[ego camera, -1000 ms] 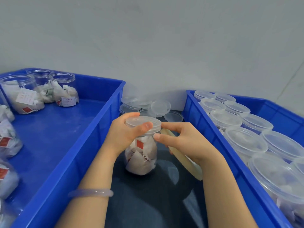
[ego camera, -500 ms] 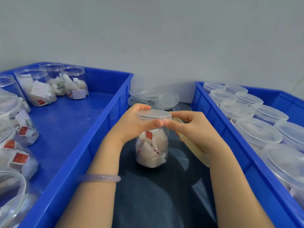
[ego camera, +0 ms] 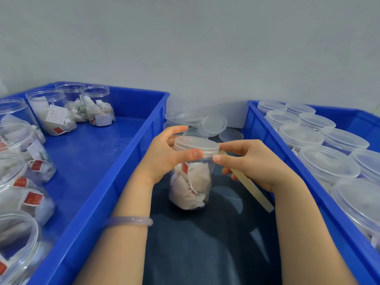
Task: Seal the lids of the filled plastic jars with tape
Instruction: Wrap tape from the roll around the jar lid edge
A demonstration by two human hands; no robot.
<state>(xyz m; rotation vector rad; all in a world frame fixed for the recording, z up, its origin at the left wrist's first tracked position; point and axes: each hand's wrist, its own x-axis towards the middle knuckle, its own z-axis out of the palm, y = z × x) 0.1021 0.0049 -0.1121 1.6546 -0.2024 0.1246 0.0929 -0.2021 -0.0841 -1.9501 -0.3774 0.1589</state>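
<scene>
A clear plastic jar [ego camera: 190, 182] filled with white tea bags stands on the dark surface between two blue crates. Its translucent lid [ego camera: 196, 145] is on top. My left hand [ego camera: 164, 157] grips the lid's rim, thumb in front and fingers behind. My right hand [ego camera: 253, 163] touches the lid's right edge with thumb and forefinger and holds a pale yellowish strip [ego camera: 249, 185], which runs from the lid down to the right. I cannot tell whether the strip is tape or its backing.
The left blue crate [ego camera: 115, 182] holds several filled jars without lids [ego camera: 51, 112]. The right blue crate [ego camera: 273, 145] holds several lidded jars [ego camera: 327, 161]. Loose lids [ego camera: 213, 122] are piled behind the jar against the white wall.
My hands and the jar stay together in nearly the same pose. My right thumb sits a little apart from my left thumb now. The camera view shifted slightly.
</scene>
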